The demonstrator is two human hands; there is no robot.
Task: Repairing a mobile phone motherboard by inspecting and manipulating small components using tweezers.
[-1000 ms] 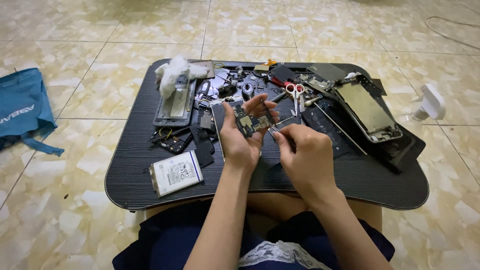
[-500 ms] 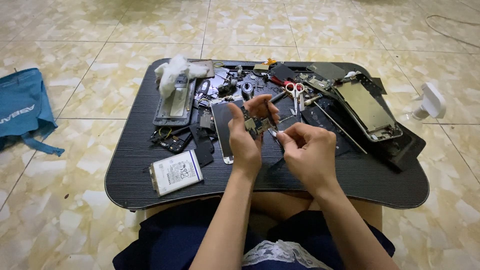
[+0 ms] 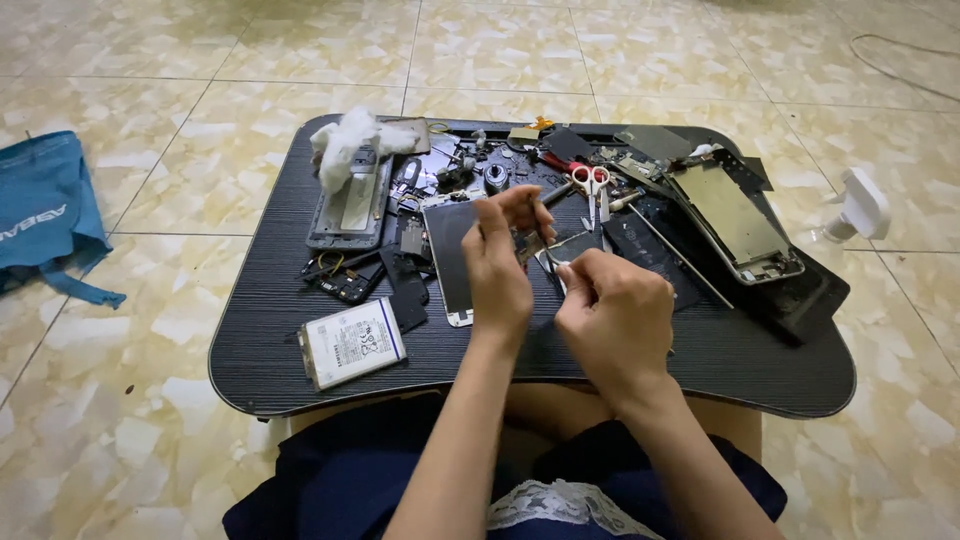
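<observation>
My left hand (image 3: 502, 268) is raised over the middle of a black lap table (image 3: 280, 330) and pinches a small circuit board (image 3: 528, 246) between thumb and fingers. My right hand (image 3: 618, 318) is just to its right, fingers curled around a thin metal tool whose tip meets the board. Under the hands lie a white-edged phone panel (image 3: 448, 262) and a small dark screen piece (image 3: 575, 245).
Scattered phone parts cover the table: a grey phone frame (image 3: 350, 205) with white wadding (image 3: 345, 140), a white battery (image 3: 352, 342), red-handled scissors (image 3: 590, 180), an opened phone (image 3: 735, 220). A blue cloth bag (image 3: 45, 215) and a white charger (image 3: 862, 205) lie on the tiled floor.
Both hands have stayed together over the table's middle, shifting only slightly. The left fingers have lifted the small board a little higher, and the right hand keeps the tool at it.
</observation>
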